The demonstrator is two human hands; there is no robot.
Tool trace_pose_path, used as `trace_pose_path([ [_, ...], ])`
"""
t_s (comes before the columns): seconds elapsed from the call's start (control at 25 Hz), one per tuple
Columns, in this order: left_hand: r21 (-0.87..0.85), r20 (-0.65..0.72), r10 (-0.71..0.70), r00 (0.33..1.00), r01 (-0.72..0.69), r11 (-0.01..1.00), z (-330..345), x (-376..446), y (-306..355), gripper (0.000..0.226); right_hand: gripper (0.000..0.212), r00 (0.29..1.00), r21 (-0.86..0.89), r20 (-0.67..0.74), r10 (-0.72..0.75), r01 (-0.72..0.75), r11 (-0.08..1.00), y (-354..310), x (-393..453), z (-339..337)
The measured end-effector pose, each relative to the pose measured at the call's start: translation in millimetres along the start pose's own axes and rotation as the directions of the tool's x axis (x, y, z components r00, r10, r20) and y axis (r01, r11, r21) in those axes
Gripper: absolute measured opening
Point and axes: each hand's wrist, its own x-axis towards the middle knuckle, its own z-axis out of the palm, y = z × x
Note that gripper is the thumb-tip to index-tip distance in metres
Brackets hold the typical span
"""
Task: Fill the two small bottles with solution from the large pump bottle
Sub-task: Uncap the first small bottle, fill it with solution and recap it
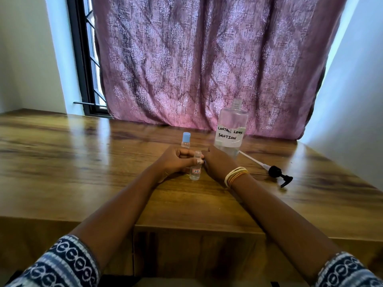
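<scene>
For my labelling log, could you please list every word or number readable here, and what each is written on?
"CONTACT LENS SOLUTION", handwritten on the white label of the large bottle.
"17B", roughly, on the small sticker of the small bottle held between the left hand and right hand; too small to be certain.
Nothing else is readable.

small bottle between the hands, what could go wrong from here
1. The small bottle looks uncapped and is pinched between both hands; a slip could tip it over.
2. The large bottle stands open right behind the right hand; a bump might spill it.
3. The pump lies on the table, so its tube may pick up dirt.
</scene>
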Motion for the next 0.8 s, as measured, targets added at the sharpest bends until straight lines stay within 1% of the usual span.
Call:
trace_pose_path([
  [0.08, -0.007, -0.010, -0.005, 1.000, 0.005, 1.000, -1, 1, -1, 0.026, 0.011, 0.998, 0.127, -0.001, 0.060, -0.060, 0.990, -1, -2, -3],
  [0.12, -0.002, -0.013, -0.008, 1.000, 0.008, 1.000, -2, 2, -2, 0.025, 0.011, 0.994, 0.235, -0.022, 0.104, -0.096, 0.967, 1, -4, -5],
  [0.16, 0.005, -0.012, -0.008, 1.000, 0.008, 1.000, -2, 2, -2, 0.024, 0.013, 0.985, 0.373, -0.065, 0.158, -0.123, 0.920, 2, -6, -8],
  [0.2, 0.003, -0.007, -0.006, 1.000, 0.006, 1.000, -1, 1, -1, 0.022, 0.015, 0.968, 0.517, -0.134, 0.210, -0.113, 0.848, 3, -7, -12],
  [0.24, -0.009, -0.006, -0.005, 1.000, 0.005, 1.000, 0, 1, -1, 0.020, 0.019, 0.948, 0.665, -0.181, 0.260, -0.076, 0.743, 3, -7, -19],
  [0.28, -0.021, -0.008, -0.007, 1.000, 0.007, 1.000, 0, 1, 0, 0.019, 0.023, 0.936, 0.804, -0.177, 0.303, -0.040, 0.594, 3, -8, -26],
  [0.32, -0.026, -0.009, -0.009, 1.000, 0.009, 1.000, 0, 0, 0, 0.018, 0.026, 0.938, 0.910, -0.131, 0.320, -0.014, 0.415, 0, -9, -33],
  [0.36, -0.022, -0.008, -0.012, 1.000, 0.011, 1.000, 0, 0, 1, 0.017, 0.027, 0.948, 0.961, -0.089, 0.304, 0.001, 0.278, -2, -11, -37],
  [0.4, -0.017, -0.008, -0.011, 1.000, 0.010, 1.000, 0, 0, 2, 0.017, 0.027, 0.958, 0.979, -0.069, 0.278, 0.011, 0.205, -3, -12, -40],
  [0.44, -0.011, -0.008, -0.006, 1.000, 0.006, 1.000, 0, -1, 1, 0.016, 0.027, 0.967, 0.980, -0.066, 0.248, 0.017, 0.196, -3, -13, -40],
  [0.48, -0.005, -0.009, -0.002, 1.000, 0.002, 1.000, 0, -1, 1, 0.016, 0.027, 0.974, 0.977, -0.070, 0.218, 0.023, 0.211, -3, -14, -39],
  [0.6, 0.039, -0.012, 0.002, 1.000, -0.002, 0.999, 0, -2, 1, 0.017, 0.027, 0.983, 0.950, -0.094, 0.159, 0.041, 0.309, -2, -15, -34],
  [0.72, 0.101, -0.023, -0.008, 1.000, 0.010, 0.995, -2, 0, 0, 0.025, 0.027, 0.987, 0.942, -0.099, 0.127, 0.052, 0.330, -3, -15, -38],
  [0.8, 0.105, -0.032, -0.013, 0.999, 0.016, 0.994, -2, 1, -2, 0.027, 0.031, 0.985, 0.938, -0.102, 0.142, 0.047, 0.344, -6, -16, -40],
])
